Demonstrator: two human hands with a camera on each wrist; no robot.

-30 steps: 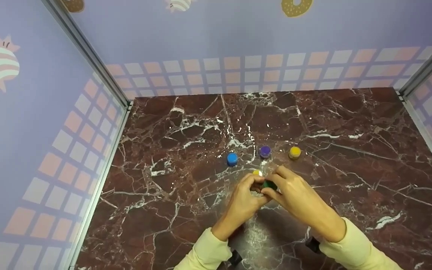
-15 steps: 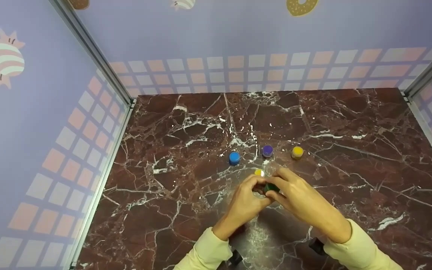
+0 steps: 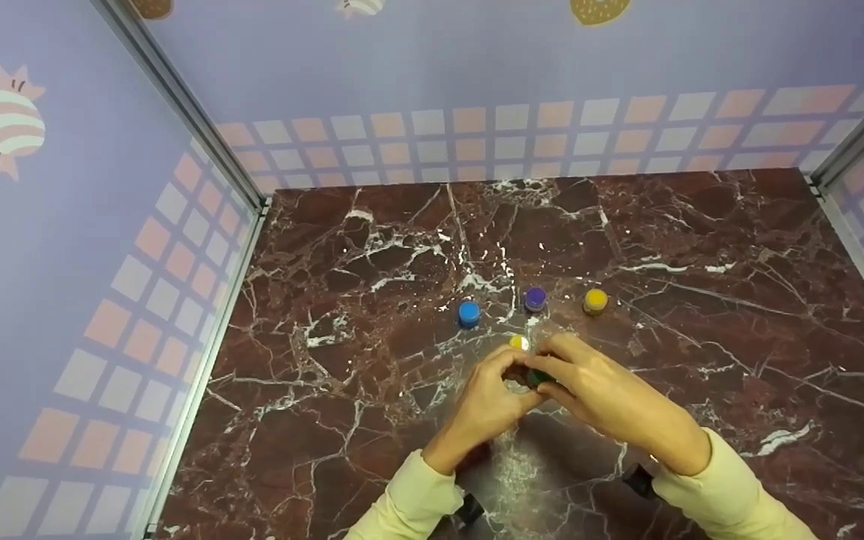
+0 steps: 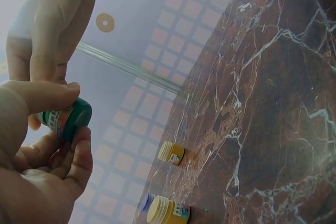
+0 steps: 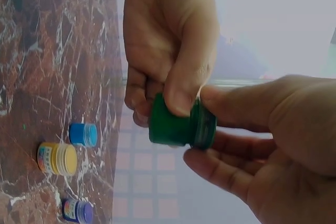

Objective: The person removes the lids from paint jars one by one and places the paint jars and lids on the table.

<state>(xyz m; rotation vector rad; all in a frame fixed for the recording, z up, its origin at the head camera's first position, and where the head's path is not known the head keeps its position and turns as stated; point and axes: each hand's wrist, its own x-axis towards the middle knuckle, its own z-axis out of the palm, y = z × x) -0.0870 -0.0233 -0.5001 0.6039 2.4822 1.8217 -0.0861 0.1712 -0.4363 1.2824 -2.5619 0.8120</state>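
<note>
A small green paint jar (image 5: 167, 124) is held between both hands above the table. My left hand (image 3: 488, 401) grips its body, thumb on one side and fingers curled beneath, as the left wrist view shows. My right hand (image 3: 593, 386) pinches the jar's lid (image 5: 206, 128) between thumb and fingers. The jar lies tilted on its side, its label (image 4: 56, 121) partly showing in the left wrist view. From the head view, fingers hide most of it. Just beyond the hands stands a yellow paint jar (image 3: 518, 343).
Farther back on the dark marble table (image 3: 372, 337) stand a blue jar (image 3: 469, 314), a purple jar (image 3: 535, 299) and another yellow jar (image 3: 595, 301). Patterned purple panels (image 3: 432, 67) wall the table at the back and sides.
Both hands stay nearly in place around the green jar. The right hand's fingers and wrist have turned slightly, covering more of the jar. The head view has shifted a little.
</note>
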